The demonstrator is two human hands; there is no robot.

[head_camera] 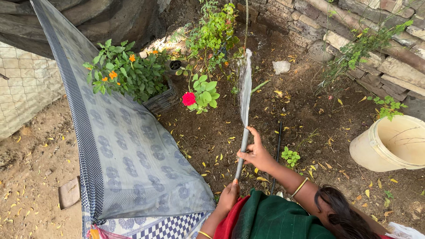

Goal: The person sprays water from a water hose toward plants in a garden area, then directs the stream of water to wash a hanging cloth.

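Outdoors, garden bed beside a stone wall, seen from above the person's head.

Setting: dark wet soil [305,119] with scattered yellow leaves; dry sandy ground at far left.

Held thing: grey hose [241,150], thin and stiff-looking, long axis running from low near the body up and away toward the plants, tilted slightly right at the top.

Water: a flat fan of spray [245,84] leaves the hose tip just past the right hand and heads toward the green shrubs at the top.

Right hand [254,155]: farther up the hose, closed round it, thumb stretched up along the tip (it seems to press on the opening, hard to be sure).

Left hand [229,194]: lower down, nearer the body, fingers wrapped round the same hose; thumb lying along it.

Key relation: both hands sit on one line along the hose; right hand is the one nearest the outlet, left hand is just below it, a short gap between them.

Plants ahead: red rose [189,98] on a leafy stem left of the spray; orange-flowered shrub [119,73] in a dark crate farther left.

Left side: patterned grey-blue cloth [128,155] hanging slantwise, touching the ground by the left hand.

Right side: cream plastic bucket [389,141] tipped on its side, well apart from the hands.

Also: thin black pipe [277,150] lying on the soil just right of the right hand.
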